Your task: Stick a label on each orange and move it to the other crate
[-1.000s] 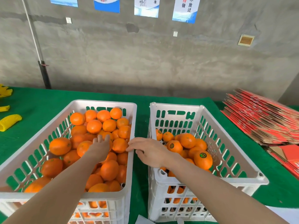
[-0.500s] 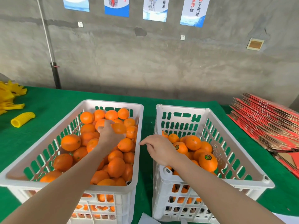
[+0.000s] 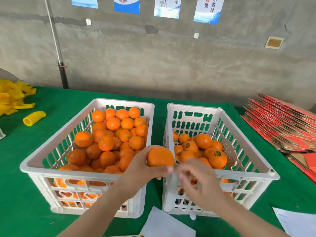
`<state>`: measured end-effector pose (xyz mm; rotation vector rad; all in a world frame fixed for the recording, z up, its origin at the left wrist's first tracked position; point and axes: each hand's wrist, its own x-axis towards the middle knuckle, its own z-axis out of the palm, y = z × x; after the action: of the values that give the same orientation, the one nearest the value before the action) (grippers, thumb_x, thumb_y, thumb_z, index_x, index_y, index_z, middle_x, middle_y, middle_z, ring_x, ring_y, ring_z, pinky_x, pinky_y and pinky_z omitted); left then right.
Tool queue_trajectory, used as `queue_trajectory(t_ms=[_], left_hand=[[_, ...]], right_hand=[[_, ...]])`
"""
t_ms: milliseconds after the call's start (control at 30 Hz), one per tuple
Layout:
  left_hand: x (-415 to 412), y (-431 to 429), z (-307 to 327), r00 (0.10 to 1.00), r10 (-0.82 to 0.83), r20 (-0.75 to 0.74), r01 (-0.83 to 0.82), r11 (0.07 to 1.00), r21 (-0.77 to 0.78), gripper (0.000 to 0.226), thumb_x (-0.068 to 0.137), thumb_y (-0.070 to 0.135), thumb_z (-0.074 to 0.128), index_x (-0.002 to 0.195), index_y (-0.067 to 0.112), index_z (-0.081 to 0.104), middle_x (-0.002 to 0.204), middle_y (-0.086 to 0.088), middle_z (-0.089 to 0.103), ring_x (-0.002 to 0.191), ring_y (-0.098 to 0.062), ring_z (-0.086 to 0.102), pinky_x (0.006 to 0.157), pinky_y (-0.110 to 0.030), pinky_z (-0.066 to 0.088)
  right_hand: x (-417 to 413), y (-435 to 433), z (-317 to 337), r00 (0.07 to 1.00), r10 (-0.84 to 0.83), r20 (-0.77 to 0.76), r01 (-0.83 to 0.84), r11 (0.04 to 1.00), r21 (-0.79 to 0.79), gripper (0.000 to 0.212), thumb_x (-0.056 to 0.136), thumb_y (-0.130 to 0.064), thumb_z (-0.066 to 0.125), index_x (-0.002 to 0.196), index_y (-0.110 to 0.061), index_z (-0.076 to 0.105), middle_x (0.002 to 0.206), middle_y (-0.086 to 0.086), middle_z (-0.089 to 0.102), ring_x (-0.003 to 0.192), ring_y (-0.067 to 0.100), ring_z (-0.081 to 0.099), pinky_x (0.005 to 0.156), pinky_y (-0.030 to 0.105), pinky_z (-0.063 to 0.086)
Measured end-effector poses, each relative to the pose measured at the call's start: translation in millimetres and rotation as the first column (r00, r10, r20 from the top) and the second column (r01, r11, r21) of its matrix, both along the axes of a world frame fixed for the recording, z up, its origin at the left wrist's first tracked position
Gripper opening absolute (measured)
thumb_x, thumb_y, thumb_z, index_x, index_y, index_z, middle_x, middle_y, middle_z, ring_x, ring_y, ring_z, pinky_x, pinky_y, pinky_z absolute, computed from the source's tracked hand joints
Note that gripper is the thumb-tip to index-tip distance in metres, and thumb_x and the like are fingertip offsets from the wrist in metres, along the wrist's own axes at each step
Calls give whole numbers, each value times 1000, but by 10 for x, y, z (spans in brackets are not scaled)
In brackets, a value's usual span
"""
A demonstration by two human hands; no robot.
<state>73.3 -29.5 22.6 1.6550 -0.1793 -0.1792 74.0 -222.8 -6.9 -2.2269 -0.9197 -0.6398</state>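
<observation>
The left grip (image 3: 145,170) is holding one orange (image 3: 160,156) with thumb and fingers curled round it. It is holding it above the narrow green strip between the two white crates, touching or just short of the right crate's (image 3: 248,175) left wall. No sticker is showing on the side of the fruit facing the camera. The right grip (image 3: 196,182) is hovering just beside the orange with its fingers bent. It is blurring, so I cannot tell whether it is pinching a label.

Labelled oranges (image 3: 217,159) are lying in the right crate, each wearing a round dark sticker with a yellowish mark, too small to read. That crate is sitting under half full, leaving open room along its far end and right wall. The left crate (image 3: 59,173) is brimming with bare oranges nearly to its rim.

On the grey wall, one poster (image 3: 208,9) is showing "不放过" in black, and another (image 3: 167,6) "标准".

On the green bench (image 3: 25,202), flattened red cartons (image 3: 282,125) are crowding the right edge, yellow foam sleeves (image 3: 34,118) are lying far left, and white sheets (image 3: 167,223) are lying at the near edge.
</observation>
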Motion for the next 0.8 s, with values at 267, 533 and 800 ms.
queue_trajectory(t_ms=[267,533,800], left_hand=[[-316,-167,-536,973,-28,-231,54,993,108,66,67,33,84,122,25,50,115,-8,61,105,-27,62,95,-46,51],[-237,-126,-1274,899,28,-437,85,968,238,63,67,37,84,119,25,50,114,2,58,109,-16,56,99,-35,46],[-117,-62,-1491,871,-183,-456,298,934,195,75,57,47,72,123,17,53,126,7,46,132,-27,42,106,-29,36]], right_hand=[[-220,-138,-1193,705,-426,-566,-99,732,-674,54,91,-36,50,140,-15,37,139,5,45,127,21,42,104,35,34],[-122,-61,-1314,484,-557,-675,65,792,-608,43,87,-29,52,128,-27,42,127,-2,55,122,14,49,103,26,35],[-137,-216,-1109,506,-176,-844,152,982,-114,25,85,-3,61,90,-26,54,85,-9,58,83,5,56,79,11,43]])
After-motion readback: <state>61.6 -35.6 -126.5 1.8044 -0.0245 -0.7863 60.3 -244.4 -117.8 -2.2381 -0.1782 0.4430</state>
